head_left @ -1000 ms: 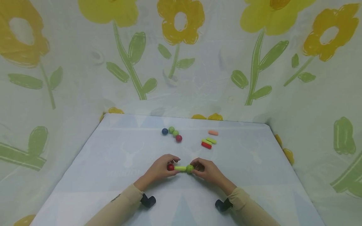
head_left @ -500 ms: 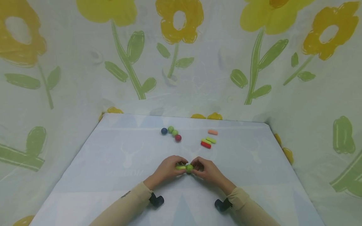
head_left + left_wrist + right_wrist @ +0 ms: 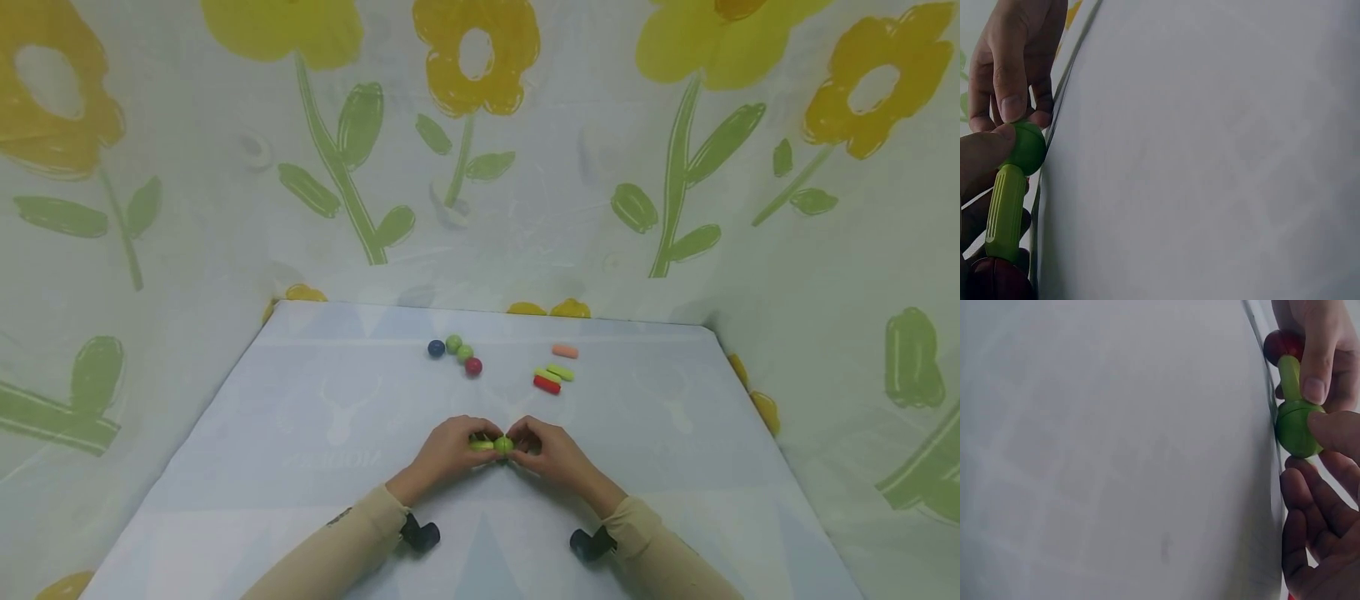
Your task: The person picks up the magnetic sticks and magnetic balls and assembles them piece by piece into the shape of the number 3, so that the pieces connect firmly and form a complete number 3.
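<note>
A grooved yellow-green rod (image 3: 1005,212) joins a green ball (image 3: 503,446) at one end and a dark red ball (image 3: 1282,347) at the other. My left hand (image 3: 457,448) pinches the green ball on its rod side, thumb over the seam. From the opposite side my right hand (image 3: 553,455) pinches the same ball between thumb and fingers. The hands nearly meet there, just above the table. In the head view the left hand hides the red ball. The left wrist view shows the red ball (image 3: 999,279) below the rod, partly in shadow.
Farther back on the white table (image 3: 247,433) lie a blue ball (image 3: 437,349), two green balls (image 3: 459,348) and a red ball (image 3: 473,367). Right of them are an orange rod (image 3: 566,352), yellow-green rods (image 3: 560,372) and a red rod (image 3: 547,385). A flower-printed curtain (image 3: 555,208) surrounds the table.
My left hand has moved right, from the red-ball end along the rod to the green ball, covering the red ball in the head view. My right hand stays about where it was.
</note>
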A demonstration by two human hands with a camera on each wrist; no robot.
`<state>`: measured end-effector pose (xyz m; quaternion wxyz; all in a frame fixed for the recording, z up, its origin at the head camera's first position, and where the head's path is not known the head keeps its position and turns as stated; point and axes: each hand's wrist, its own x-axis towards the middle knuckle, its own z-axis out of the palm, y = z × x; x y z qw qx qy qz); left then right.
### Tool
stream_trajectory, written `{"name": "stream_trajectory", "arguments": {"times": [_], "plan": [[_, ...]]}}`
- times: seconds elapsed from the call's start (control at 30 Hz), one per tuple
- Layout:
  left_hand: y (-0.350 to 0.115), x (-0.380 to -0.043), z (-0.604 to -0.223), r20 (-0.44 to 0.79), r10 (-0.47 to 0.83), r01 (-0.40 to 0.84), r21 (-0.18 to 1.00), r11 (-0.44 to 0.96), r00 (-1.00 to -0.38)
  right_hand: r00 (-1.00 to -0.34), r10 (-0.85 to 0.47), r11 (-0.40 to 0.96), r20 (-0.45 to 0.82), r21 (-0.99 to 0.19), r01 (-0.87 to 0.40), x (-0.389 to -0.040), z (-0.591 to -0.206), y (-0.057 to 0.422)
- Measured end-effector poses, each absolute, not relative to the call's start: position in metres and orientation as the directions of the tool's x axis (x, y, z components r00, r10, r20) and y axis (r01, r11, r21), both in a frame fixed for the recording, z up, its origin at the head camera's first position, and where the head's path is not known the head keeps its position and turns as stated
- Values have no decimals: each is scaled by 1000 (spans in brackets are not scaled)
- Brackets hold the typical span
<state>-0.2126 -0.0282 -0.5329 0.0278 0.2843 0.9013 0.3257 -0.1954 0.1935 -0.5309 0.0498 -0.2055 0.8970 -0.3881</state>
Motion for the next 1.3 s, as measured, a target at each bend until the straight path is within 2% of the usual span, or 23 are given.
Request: {"name": "stream_trajectory", "arguments": {"times": [0.5,1.0,1.17,1.3], "plan": [[-28,-210,-533,138,519,481,622,618,-844,-922,-386,645,31,-706,-293,-195,-520,195],[-30,-210,-532,144,526,486,633,602,-838,-990,-141,720,-9,-687,-96,-233,-514,228],[-30,-209,-532,146,521,482,639,600,-841,-997,-67,759,25,-648,-67,-252,-509,238],[-30,-209,-532,140,521,479,640,601,-842,-998,-55,781,33,-621,-64,-263,-510,241]]}}
